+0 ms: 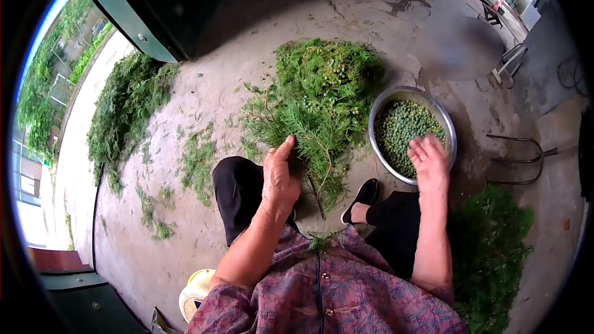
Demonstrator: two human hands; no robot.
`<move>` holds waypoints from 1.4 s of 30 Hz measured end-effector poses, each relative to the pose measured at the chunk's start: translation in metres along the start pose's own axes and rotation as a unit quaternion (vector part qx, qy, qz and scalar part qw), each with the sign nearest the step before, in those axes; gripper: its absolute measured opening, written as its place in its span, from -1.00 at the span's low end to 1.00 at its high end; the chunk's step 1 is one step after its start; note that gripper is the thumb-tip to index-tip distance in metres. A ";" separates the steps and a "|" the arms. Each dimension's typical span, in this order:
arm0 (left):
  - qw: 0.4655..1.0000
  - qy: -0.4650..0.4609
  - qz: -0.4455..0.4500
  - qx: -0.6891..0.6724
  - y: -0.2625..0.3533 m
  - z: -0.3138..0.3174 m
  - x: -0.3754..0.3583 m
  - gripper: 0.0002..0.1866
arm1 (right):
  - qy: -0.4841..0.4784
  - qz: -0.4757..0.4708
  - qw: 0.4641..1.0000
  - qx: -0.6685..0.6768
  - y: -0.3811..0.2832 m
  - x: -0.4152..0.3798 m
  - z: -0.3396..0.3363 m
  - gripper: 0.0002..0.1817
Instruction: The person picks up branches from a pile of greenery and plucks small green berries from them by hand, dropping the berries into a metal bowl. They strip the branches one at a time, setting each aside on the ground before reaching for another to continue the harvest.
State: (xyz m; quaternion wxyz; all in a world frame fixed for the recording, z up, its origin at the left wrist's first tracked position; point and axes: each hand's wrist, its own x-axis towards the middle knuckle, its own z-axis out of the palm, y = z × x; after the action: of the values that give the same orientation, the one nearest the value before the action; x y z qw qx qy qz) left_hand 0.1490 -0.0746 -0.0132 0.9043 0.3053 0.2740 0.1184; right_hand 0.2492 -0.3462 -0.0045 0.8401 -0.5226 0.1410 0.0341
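Observation:
My left hand (280, 174) is beside a leafy evergreen branch (318, 142) that lies in front of my knees. One digit points up toward the fronds; the other fingers are hidden or blurred, so a grip cannot be made out. Over the near right rim of a steel bowl (375, 142) hovers my right hand (429, 159), its fingers loosely spread and slightly curled, with nothing visible in them. Small round green cones (402, 127) fill much of the bowl. Behind the branch rises a heap of cone-bearing cuttings (328, 68).
Dark green cuttings (127, 111) lie at left near the doorway, and another pile (492, 253) sits at lower right. Loose sprigs (198, 164) litter the concrete floor. A metal fork-shaped frame (526, 159) is right of the bowl. A pale round container (197, 291) stands by my left side.

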 end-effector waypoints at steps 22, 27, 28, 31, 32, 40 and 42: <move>0.985 -0.084 -0.025 -0.150 0.016 -0.005 -0.006 -0.71 | -0.059 -0.117 0.961 -0.243 0.023 -0.079 0.023 -0.81; 0.962 -0.150 -0.049 -0.224 0.014 -0.015 0.002 -0.74 | -0.222 0.161 0.953 -0.130 0.078 -0.085 0.005 -0.62; 0.961 -0.141 -0.056 -0.230 0.013 -0.016 0.001 -0.74 | -0.233 0.195 0.947 -0.103 0.083 -0.086 0.009 -0.60; 0.956 -0.148 -0.056 -0.247 0.009 -0.027 0.014 -0.69 | -0.196 0.105 0.968 -0.115 0.083 -0.083 0.017 -0.61; 0.954 -0.170 -0.047 -0.243 0.009 -0.029 0.015 -0.70 | -0.164 0.039 0.975 -0.144 0.081 -0.085 0.018 -0.64; 0.953 -0.061 0.008 -0.296 0.008 -0.026 0.027 -0.70 | -0.451 0.082 0.830 -0.319 0.073 -0.136 0.014 -0.55; 0.954 -0.150 -0.012 -0.260 0.008 -0.021 0.017 -0.72 | -0.342 0.241 0.902 -0.103 0.087 -0.136 0.016 -0.40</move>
State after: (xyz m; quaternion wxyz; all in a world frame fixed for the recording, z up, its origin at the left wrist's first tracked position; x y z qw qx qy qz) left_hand 0.1506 -0.0514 -0.0294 0.9845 0.0701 0.0982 0.1273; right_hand 0.1046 -0.2809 -0.0367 0.7443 -0.5126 -0.0383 0.4264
